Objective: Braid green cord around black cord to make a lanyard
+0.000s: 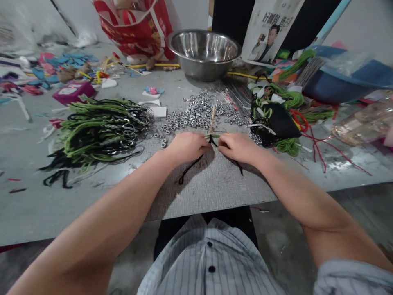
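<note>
Near the table's front middle, my left hand [189, 146] and my right hand [236, 147] face each other, fingers pinched on a black cord [211, 139]. A green cord [216, 135] runs across between the fingertips, where the black one crosses it. One black end hangs down in a loop below my left hand, and another trails under my right. A thin wooden stick [212, 119] stands upright just beyond the fingertips. Behind it spread many small silver metal rings [196, 112].
Left lies a pile of green and black cords [98, 131] with metal rings. A steel bowl [204, 76] stands behind. To the right are a black pouch [281, 123], green cord bundles, red cords [316, 149], a clear bottle [362, 123] and a blue basin [331, 84].
</note>
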A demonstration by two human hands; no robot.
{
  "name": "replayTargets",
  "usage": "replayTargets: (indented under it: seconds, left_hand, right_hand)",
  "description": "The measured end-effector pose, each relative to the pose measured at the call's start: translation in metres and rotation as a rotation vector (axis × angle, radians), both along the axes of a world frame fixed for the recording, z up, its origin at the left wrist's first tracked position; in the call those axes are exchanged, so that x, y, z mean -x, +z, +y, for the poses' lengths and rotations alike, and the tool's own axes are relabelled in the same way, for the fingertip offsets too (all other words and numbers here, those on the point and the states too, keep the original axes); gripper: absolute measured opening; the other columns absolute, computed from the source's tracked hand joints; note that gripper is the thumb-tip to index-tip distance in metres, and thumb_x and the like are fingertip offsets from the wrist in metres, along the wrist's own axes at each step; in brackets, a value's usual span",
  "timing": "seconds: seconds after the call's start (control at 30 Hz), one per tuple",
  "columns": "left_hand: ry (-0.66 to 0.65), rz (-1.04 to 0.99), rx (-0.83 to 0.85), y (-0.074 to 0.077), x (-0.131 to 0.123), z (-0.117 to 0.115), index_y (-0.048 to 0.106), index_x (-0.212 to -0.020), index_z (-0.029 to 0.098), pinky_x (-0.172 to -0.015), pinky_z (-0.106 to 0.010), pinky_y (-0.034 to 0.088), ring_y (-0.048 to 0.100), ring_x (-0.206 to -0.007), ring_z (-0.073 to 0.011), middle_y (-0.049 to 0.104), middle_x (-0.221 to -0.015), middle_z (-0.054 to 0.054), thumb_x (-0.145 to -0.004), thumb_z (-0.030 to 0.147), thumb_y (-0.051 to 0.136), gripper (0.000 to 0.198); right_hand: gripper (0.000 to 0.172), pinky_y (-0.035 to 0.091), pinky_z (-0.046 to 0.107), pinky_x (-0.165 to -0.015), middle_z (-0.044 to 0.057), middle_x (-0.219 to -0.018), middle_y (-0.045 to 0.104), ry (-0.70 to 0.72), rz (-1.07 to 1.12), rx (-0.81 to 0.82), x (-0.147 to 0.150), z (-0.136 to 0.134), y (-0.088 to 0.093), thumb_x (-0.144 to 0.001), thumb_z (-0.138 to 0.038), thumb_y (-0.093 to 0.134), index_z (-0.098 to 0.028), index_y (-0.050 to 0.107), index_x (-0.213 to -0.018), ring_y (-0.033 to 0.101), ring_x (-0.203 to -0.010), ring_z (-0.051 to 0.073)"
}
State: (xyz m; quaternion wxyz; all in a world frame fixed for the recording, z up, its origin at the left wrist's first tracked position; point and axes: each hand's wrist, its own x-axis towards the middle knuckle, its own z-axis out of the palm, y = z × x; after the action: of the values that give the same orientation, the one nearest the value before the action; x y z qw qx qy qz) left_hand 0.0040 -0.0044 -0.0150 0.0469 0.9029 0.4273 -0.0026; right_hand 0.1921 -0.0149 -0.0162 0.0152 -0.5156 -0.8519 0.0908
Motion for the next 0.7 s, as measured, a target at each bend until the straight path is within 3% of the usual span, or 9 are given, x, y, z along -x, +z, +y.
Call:
replayTargets:
  seconds: [0.43,0.57,0.7]
  left_hand:
    - [-0.001,0.107,0.067,0.008,0.003,0.002,0.07,-0.106,0.034,-0.067,-0.026,0.044,0.064,-0.087,-0.0183,0.072,-0.102,0.001,-0.085,0.03,0.042,0.035]
    - [-0.015,-0.001,0.022,0.003,0.005,0.002,0.071,-0.104,0.033,-0.066,-0.024,0.044,0.064,-0.081,-0.0152,0.073,-0.092,0.001,-0.083,0.03,0.045,0.034]
    - [0.026,-0.217,-0.145,-0.004,0.005,0.002,0.071,-0.099,0.023,-0.069,-0.026,0.046,0.063,-0.085,-0.0171,0.069,-0.092,-0.004,-0.082,0.028,0.044,0.032]
  right_hand:
    - [0.014,0.025,0.029,-0.053,0.005,-0.073,0.064,-0.046,-0.09,0.077,-0.012,0.004,0.007,-0.078,-0.021,0.049,-0.019,0.062,-0.075,0.052,-0.063,0.015]
    - [0.012,0.025,0.029,-0.053,0.005,-0.071,0.063,-0.018,-0.081,0.057,-0.013,0.004,0.008,-0.079,-0.021,0.05,-0.019,0.061,-0.074,0.051,-0.062,0.014]
    - [0.018,0.028,0.029,-0.055,0.005,-0.071,0.062,-0.032,-0.001,0.003,-0.014,0.003,0.008,-0.082,-0.033,0.053,-0.019,0.062,-0.073,0.053,-0.065,0.016]
